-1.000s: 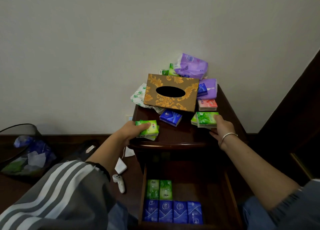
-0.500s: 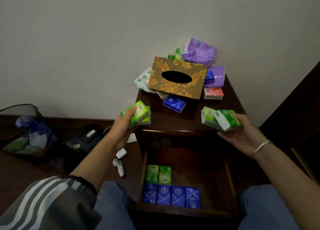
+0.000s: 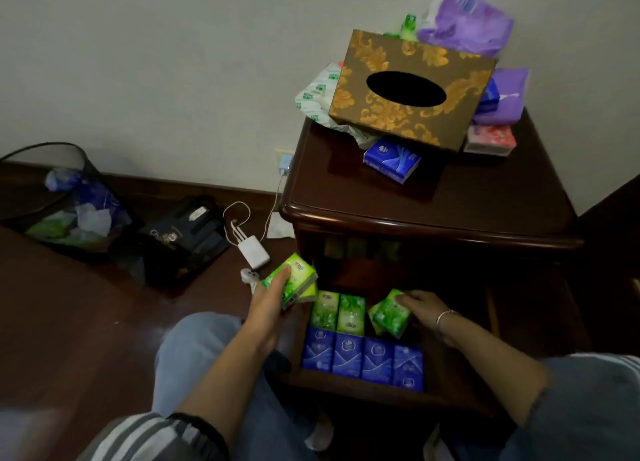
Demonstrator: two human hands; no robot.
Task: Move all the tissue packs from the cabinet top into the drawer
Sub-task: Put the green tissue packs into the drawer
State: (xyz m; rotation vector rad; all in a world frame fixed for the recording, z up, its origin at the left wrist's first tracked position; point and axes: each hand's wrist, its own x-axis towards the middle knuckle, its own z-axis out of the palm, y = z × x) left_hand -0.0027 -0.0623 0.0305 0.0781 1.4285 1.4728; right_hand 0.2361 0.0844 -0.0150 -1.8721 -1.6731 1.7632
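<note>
A person's left hand (image 3: 265,304) grips a small stack of bright green plastic tissue packs (image 3: 292,280) just over the left edge of the open dark wooden drawer (image 3: 346,387). The right hand (image 3: 420,304), a bracelet at its wrist, holds more green packs (image 3: 389,313) inside the drawer. These sit beside two flat green packs (image 3: 337,310) and behind a row of four blue packs (image 3: 362,358). On the dark wooden cabinet top (image 3: 450,204) lie a single blue tissue pack (image 3: 391,160), a pink pack (image 3: 490,140), purple packs (image 3: 464,20) and a brown tissue box patterned in gold (image 3: 412,86).
</note>
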